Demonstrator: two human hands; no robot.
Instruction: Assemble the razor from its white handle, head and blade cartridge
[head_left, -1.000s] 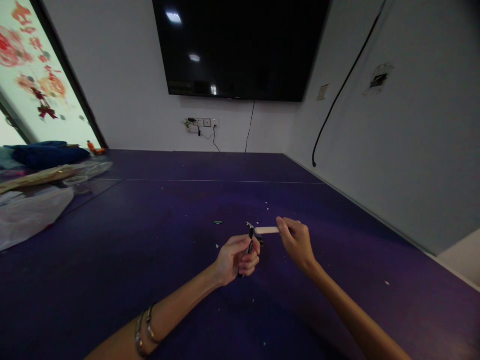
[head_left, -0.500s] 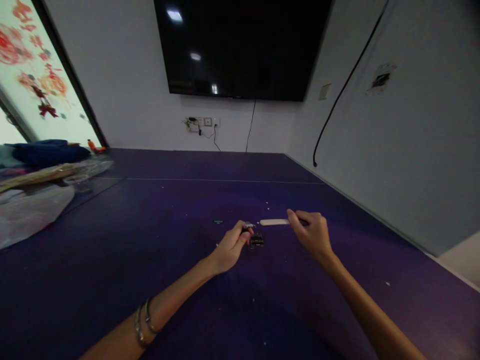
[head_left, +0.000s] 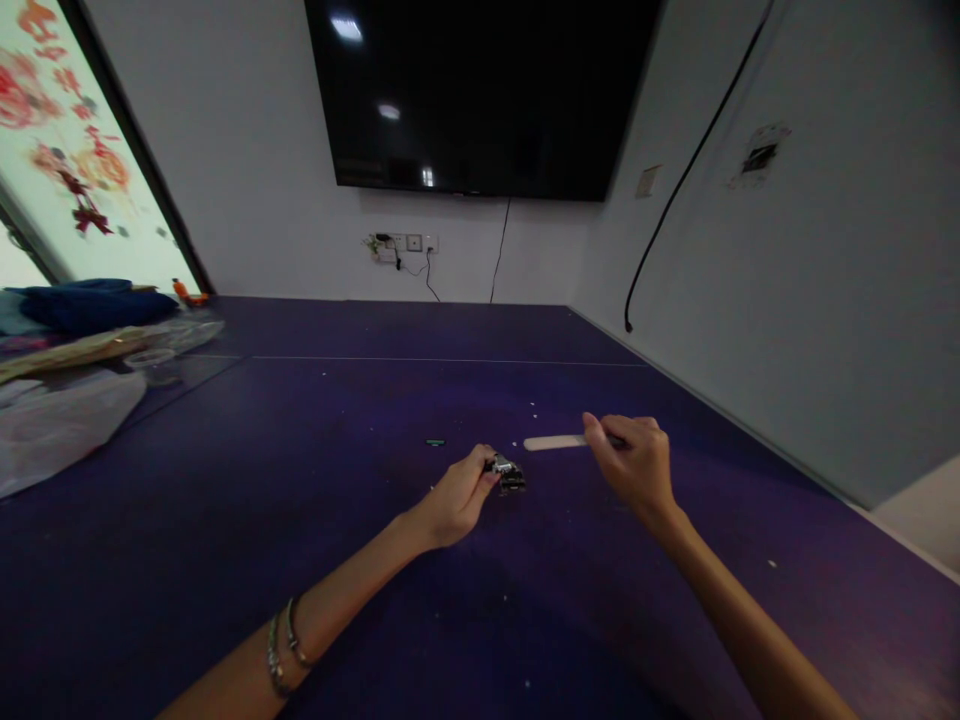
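Note:
My left hand (head_left: 456, 496) reaches forward over the purple table (head_left: 315, 520), its fingertips pinched on a small dark tool with a metal tip (head_left: 504, 467) that lies on or just above the surface. My right hand (head_left: 636, 462) is closed around one end of a pale flat stick (head_left: 553, 442), which points left and hovers over the table. The stick's free end is a short gap to the right of the tool. Two bracelets circle my left wrist (head_left: 283, 650).
A small dark bit (head_left: 435, 442) and pale crumbs lie near the hands. A clear plastic bag (head_left: 52, 425), a blue bundle (head_left: 82, 303) and flat boards (head_left: 82, 350) sit at the far left. A black screen (head_left: 480, 95) hangs on the wall ahead; a wall runs along the right.
My left hand lowered the dark tool from upright beside the stick down to the table and stretched forward. My right hand drew the stick away to the right.

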